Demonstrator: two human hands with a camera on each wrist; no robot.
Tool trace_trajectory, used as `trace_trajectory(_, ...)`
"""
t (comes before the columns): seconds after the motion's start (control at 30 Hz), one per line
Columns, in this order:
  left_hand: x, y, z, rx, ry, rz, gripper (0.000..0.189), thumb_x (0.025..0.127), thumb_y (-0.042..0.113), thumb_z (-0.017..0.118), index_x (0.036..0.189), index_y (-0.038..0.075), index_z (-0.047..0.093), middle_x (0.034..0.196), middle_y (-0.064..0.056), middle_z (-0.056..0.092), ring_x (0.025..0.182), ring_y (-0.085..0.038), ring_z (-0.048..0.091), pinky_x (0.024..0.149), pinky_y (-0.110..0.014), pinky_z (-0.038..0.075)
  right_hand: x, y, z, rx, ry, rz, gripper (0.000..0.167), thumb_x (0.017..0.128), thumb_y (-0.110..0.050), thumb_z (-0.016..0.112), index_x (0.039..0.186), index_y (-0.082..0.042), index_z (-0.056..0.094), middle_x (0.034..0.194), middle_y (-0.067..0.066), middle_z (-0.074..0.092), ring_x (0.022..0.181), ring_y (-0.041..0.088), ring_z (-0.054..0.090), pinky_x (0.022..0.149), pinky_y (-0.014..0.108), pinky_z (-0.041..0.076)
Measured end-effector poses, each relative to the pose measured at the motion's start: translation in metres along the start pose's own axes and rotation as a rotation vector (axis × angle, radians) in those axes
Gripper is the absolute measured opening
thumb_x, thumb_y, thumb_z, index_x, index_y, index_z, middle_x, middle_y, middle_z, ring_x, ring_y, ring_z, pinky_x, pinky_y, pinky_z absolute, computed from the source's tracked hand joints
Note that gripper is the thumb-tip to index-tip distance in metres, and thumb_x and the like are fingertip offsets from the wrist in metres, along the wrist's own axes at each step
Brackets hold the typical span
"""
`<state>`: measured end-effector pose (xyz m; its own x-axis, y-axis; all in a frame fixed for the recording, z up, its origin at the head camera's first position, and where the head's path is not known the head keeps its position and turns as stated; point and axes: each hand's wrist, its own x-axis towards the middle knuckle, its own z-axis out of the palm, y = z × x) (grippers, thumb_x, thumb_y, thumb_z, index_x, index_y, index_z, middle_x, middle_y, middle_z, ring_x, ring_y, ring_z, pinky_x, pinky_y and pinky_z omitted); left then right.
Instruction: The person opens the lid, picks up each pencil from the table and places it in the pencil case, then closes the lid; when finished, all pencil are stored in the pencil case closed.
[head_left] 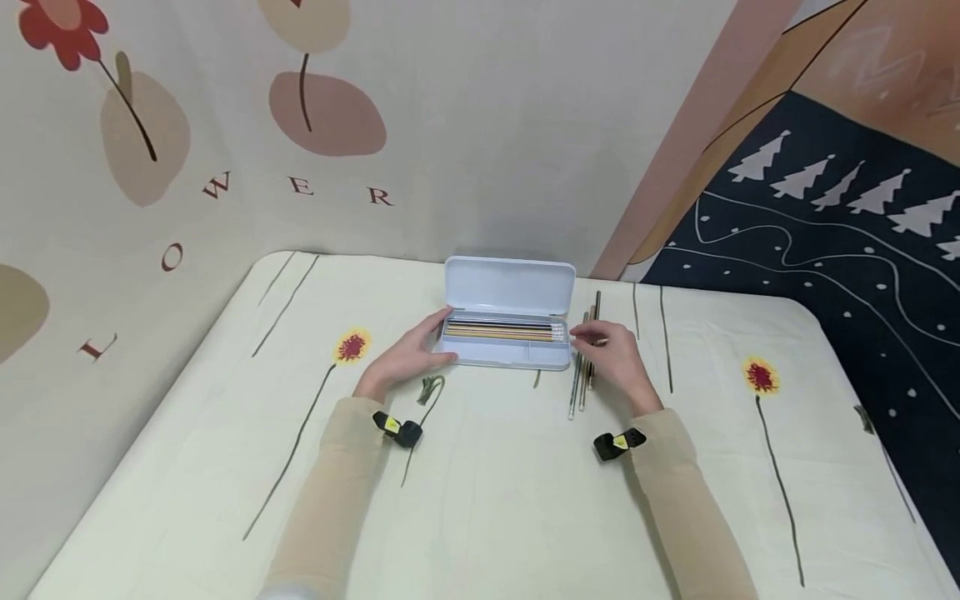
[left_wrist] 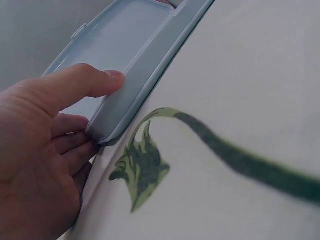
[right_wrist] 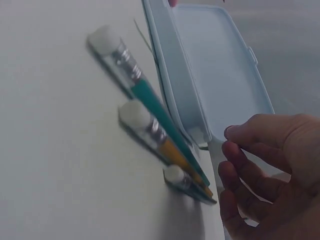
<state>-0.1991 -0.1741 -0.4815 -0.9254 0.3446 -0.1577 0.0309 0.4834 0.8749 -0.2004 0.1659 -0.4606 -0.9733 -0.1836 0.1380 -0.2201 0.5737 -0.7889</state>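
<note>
A light blue pencil case (head_left: 487, 352) lies on the cloth with its lid (head_left: 510, 283) raised. Several pencils (head_left: 498, 331) lie side by side in its rear compartment, white erasers to the right. My left hand (head_left: 405, 360) holds the case's left end, thumb over the rim and fingers against the outer side. Just past the right end is my right hand (head_left: 618, 358), its fingers loosely bent with nothing between them. Under and beside it lie a teal pencil (right_wrist: 150, 102), a yellow pencil (right_wrist: 175, 154) and a third pencil (right_wrist: 176, 175) with a white eraser.
A white cloth (head_left: 487, 500) printed with flowers covers the table. Behind the case rises a pale patterned wall hanging (head_left: 487, 192). To the right hangs a dark cloth (head_left: 810, 242) with white trees. A black wrist camera (head_left: 397, 427) sits on the left sleeve, another (head_left: 618, 443) on the right.
</note>
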Motion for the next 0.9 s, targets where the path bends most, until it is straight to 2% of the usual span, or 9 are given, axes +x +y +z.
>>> trace_trajectory(0.17,-0.001,0.001,-0.002,-0.004,-0.004,0.006,0.086,0.086,0.014,0.072,0.155,0.01,0.019,0.158,-0.013,0.018,0.145,-0.031,0.011,0.116,-0.049,0.01,-0.007,0.005,-0.006,-0.006,0.02,0.049,0.018,0.089,0.0,0.063,0.104,0.006,0.07,0.096,0.019,0.068,0.089,0.031,0.062,0.08,0.04,0.051)
trace_trajectory(0.37,-0.003,0.004,-0.003,-0.017,-0.014,-0.006,0.087,0.086,0.015,0.072,0.155,0.011,0.019,0.159,-0.012,0.018,0.145,-0.03,0.01,0.116,-0.049,0.01,-0.013,0.009,-0.011,-0.055,0.064,0.22,0.025,0.088,-0.006,0.062,0.11,0.004,0.068,0.1,0.02,0.068,0.095,0.036,0.063,0.08,0.042,0.05)
trace_trajectory(0.57,-0.003,0.005,-0.003,-0.024,-0.014,0.008,0.086,0.086,0.014,0.072,0.155,0.01,0.02,0.158,-0.014,0.019,0.145,-0.032,0.01,0.116,-0.05,0.01,-0.013,0.013,-0.01,-0.061,0.042,0.332,0.031,0.088,-0.012,0.062,0.115,0.003,0.064,0.106,0.023,0.066,0.097,0.037,0.062,0.083,0.046,0.048)
trace_trajectory(0.77,-0.001,0.002,-0.002,-0.014,-0.013,0.014,0.085,0.086,0.015,0.072,0.154,0.01,0.021,0.158,-0.014,0.021,0.145,-0.031,0.012,0.116,-0.05,0.011,-0.011,0.011,-0.004,-0.094,0.059,0.41,0.034,0.087,-0.016,0.065,0.116,0.001,0.063,0.099,0.018,0.066,0.085,0.032,0.061,0.072,0.04,0.046)
trace_trajectory(0.9,-0.001,0.0,-0.002,-0.015,-0.011,0.029,0.085,0.086,0.015,0.072,0.154,0.009,0.021,0.157,-0.015,0.021,0.144,-0.032,0.012,0.116,-0.05,0.011,-0.008,0.01,-0.001,-0.135,0.077,0.431,0.035,0.087,-0.02,0.065,0.115,0.0,0.062,0.095,0.015,0.065,0.079,0.029,0.06,0.065,0.037,0.044)
